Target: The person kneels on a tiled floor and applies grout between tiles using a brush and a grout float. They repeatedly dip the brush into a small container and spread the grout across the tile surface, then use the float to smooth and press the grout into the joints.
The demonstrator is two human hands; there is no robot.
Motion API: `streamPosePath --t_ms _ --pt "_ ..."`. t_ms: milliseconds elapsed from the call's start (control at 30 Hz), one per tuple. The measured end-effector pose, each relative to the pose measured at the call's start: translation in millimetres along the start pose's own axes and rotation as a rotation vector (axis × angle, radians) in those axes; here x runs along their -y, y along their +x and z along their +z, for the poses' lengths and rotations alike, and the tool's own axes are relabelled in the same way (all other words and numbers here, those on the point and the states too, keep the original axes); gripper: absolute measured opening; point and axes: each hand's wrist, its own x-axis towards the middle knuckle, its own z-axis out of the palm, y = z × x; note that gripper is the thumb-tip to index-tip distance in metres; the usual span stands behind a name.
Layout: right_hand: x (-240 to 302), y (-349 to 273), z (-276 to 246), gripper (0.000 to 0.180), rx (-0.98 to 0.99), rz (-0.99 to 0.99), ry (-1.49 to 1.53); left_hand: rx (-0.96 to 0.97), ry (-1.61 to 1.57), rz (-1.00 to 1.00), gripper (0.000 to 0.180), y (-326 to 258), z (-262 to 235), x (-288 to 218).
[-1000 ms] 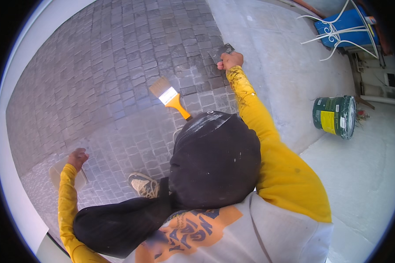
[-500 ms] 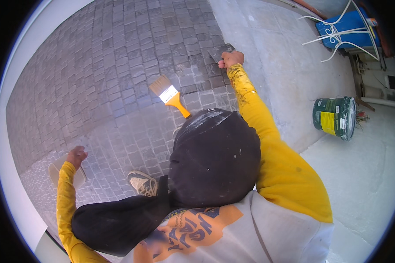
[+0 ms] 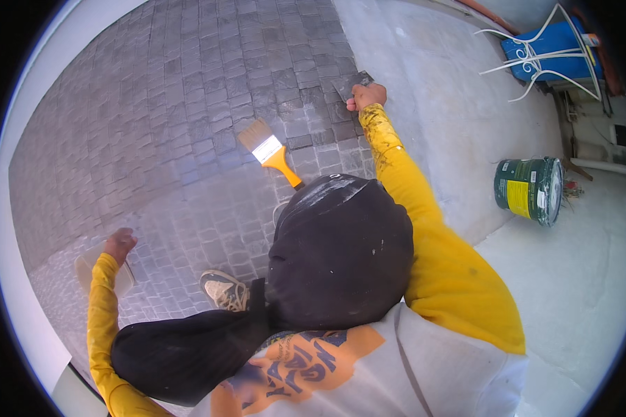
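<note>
Far out ahead, my right hand (image 3: 366,96) is closed around a scraper (image 3: 362,78) with a dark flat blade. The blade is by the edge where the grey cobbled surface (image 3: 209,90) meets a pale smooth strip. My left hand (image 3: 120,244) is at the left with its fingers curled, right at a pale beige container (image 3: 124,279) partly hidden behind the hand and sleeve. Whether the fingers hold its rim cannot be seen. Between my hands, close to my dark-clothed knee (image 3: 341,257), a wide paintbrush (image 3: 273,154) has pale bristles and an orange handle.
A dark green bucket (image 3: 525,189) with a yellow label stands at the right on pale floor. Behind it, at the far right, are a white curled metal frame (image 3: 535,59) and a blue object (image 3: 553,45). My shoe (image 3: 224,290) rests on the cobbles.
Very little differs. My left hand has shifted slightly left and up; my right hand keeps hold of the scraper in nearly the same spot. The brush has not visibly moved.
</note>
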Motion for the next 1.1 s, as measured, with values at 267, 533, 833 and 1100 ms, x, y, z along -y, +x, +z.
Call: streamPosePath --t_ms 267,533,833,1100 --pt "-15.5 28.7 -89.3 0.017 -0.261 -0.514 -0.551 -0.056 -0.052 0.029 0.044 -7.6 -2.3 6.6" --pt "-90.3 49.6 -132.4 0.022 -0.259 -0.732 -0.62 -0.01 0.027 -0.014 0.049 -1.9 -3.2 -7.5" --pt "-73.0 39.9 -172.2 0.023 -0.381 -0.695 -0.933 0.015 0.08 -0.034 0.046 -4.6 -2.9 10.6" --pt "-40.9 -9.4 -52.3 0.023 0.137 -0.026 0.155 -0.026 0.019 0.014 0.045 -5.1 -3.7 -6.5"
